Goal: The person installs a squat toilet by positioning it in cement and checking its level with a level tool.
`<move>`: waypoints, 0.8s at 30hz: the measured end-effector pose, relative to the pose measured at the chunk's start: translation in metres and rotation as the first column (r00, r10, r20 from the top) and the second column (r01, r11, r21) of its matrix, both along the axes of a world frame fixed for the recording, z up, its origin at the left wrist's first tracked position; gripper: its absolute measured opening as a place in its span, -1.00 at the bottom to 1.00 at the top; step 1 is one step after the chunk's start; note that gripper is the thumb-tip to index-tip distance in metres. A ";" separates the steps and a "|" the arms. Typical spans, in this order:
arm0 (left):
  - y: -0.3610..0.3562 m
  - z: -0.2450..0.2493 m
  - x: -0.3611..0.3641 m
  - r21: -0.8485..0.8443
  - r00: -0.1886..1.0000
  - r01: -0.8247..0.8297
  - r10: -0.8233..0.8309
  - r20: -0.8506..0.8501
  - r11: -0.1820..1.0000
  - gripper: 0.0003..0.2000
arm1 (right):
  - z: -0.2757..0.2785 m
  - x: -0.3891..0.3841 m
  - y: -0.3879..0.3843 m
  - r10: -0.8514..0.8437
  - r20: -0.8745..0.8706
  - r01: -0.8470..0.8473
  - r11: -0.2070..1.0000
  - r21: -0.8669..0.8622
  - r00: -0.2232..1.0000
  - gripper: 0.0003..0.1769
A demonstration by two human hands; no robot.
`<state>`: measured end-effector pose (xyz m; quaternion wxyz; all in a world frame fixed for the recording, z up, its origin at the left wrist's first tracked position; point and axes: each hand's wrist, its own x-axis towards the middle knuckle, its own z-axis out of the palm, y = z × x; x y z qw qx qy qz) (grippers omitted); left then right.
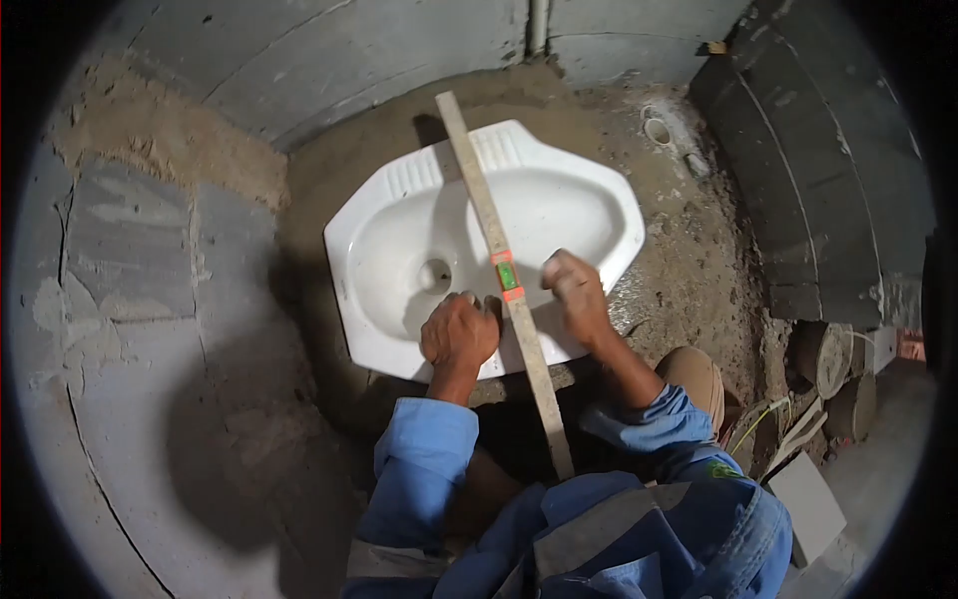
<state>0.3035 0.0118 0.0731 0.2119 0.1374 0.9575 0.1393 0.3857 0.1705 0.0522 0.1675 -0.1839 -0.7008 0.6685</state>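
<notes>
A white ceramic squat toilet pan (569,215) lies in the wet mortar floor. Across it rests a long narrow straight bar (480,190), with a small level with green vial and orange ends (507,276) on its middle. My left hand (460,330) is curled over the pan's near rim, just left of the bar, close to the drain hole (434,276). To the right of the level, my right hand (579,295) is held over the pan with fingers bent together. Whether either hand holds anything is hidden.
Grey block walls (399,60) rise behind and a dark wall (798,160) at right. A pipe opening (657,131) is in the floor at back right. Round containers (820,359), a cable and a pale tile (806,507) lie at lower right.
</notes>
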 end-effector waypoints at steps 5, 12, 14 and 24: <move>0.001 -0.013 -0.003 -0.047 0.998 -0.040 0.037 -0.055 0.998 -0.66 | 0.072 0.022 -0.042 0.050 0.542 -0.393 0.745 0.539 0.839 -0.12; 0.003 -0.005 0.000 -0.060 0.997 -0.005 0.000 -0.071 0.998 -0.52 | 0.072 0.038 -0.016 0.096 0.503 -0.312 0.877 0.365 0.859 -0.45; -0.001 -0.013 -0.001 -0.049 0.996 0.016 -0.021 -0.092 0.999 -0.51 | 0.089 0.060 0.001 0.106 0.437 -0.253 0.922 0.293 0.893 -0.51; -0.027 -0.038 -0.001 0.340 0.897 0.348 -0.206 -0.391 0.874 -0.62 | 0.197 0.308 0.082 -0.233 0.235 0.095 0.872 0.480 0.944 -0.55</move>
